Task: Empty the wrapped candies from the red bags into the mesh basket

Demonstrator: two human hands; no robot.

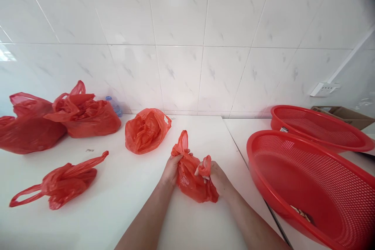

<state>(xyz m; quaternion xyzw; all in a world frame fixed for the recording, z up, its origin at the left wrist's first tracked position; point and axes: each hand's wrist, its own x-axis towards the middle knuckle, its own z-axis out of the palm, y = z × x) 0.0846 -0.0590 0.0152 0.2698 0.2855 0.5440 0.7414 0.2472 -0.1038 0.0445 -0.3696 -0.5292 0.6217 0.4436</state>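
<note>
A small red plastic bag is between my two hands at the middle of the white table. My left hand is closed on its upper left side, below one handle that sticks up. On the other side my right hand grips the bunched right handle. What the bag contains is hidden by the plastic. Behind it to the left lies a crumpled red plastic bag. Farther left, a flat red bag rests with both handles stretched out.
Two full red bags stand at the back left, by a clear bottle. At right are a large red perforated basket with small brown pieces inside, a second red basket, a cardboard box and a wall socket.
</note>
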